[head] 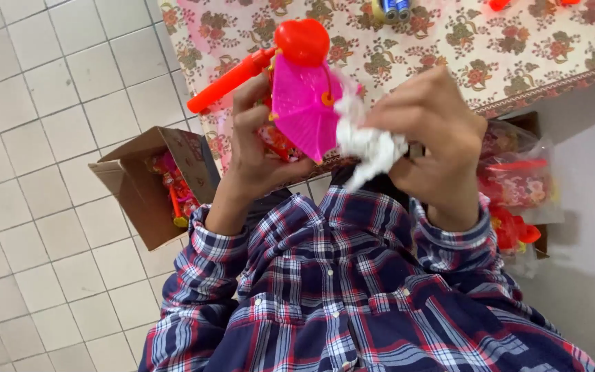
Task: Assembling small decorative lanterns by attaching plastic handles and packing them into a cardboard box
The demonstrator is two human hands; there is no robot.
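My left hand (253, 148) grips a plastic toy (302, 96) with a magenta fan-shaped body, a red heart on top and an orange-red handle sticking out to the upper left. My right hand (430, 141) is closed on a crumpled white cloth (366, 141) that presses against the toy's right edge. Both hands are raised close in front of me, over the near edge of a table with a floral cloth (449, 48). My plaid sleeves fill the lower part of the view.
An open cardboard box (136, 189) of pink and red toys stands on the tiled floor at the left. At the right, under the table edge, another box holds bagged red toys (514, 182). Small blue and red items lie at the table's far side.
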